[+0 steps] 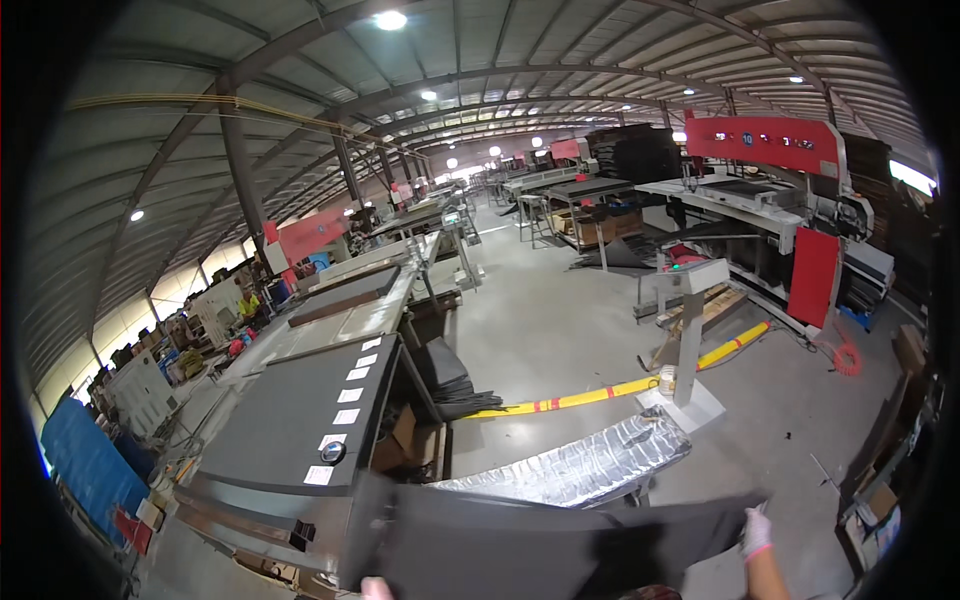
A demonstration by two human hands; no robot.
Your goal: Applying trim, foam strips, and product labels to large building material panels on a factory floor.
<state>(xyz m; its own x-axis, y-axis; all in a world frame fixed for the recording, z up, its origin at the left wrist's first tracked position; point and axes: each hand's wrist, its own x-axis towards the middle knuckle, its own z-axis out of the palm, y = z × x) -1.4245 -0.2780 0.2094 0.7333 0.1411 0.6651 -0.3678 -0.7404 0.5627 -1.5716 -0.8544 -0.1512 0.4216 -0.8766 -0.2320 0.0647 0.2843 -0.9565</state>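
Observation:
Across the bottom of the view hangs a wide black sheet (470, 545), like foam or rubber, its left part smeared by motion. My right hand (757, 533), in a pale glove with a pink cuff, is closed on the sheet's right end. At the lower edge only a bit of my left hand (376, 588) shows, closed at the sheet's near left edge. To the left stands a table with a black top sheet (270, 410), bearing a row of white labels (347, 416) and a small round dark object (333, 453). The sheet in my hands reaches this table's near right corner.
Just beyond the held sheet lies a bench covered in silver foil (580, 465). A yellow floor cable cover (600, 394) runs behind it, past a grey post (688, 345). Black sheets (450, 385) droop beside the table. A red-and-white machine (760, 150) stands at right.

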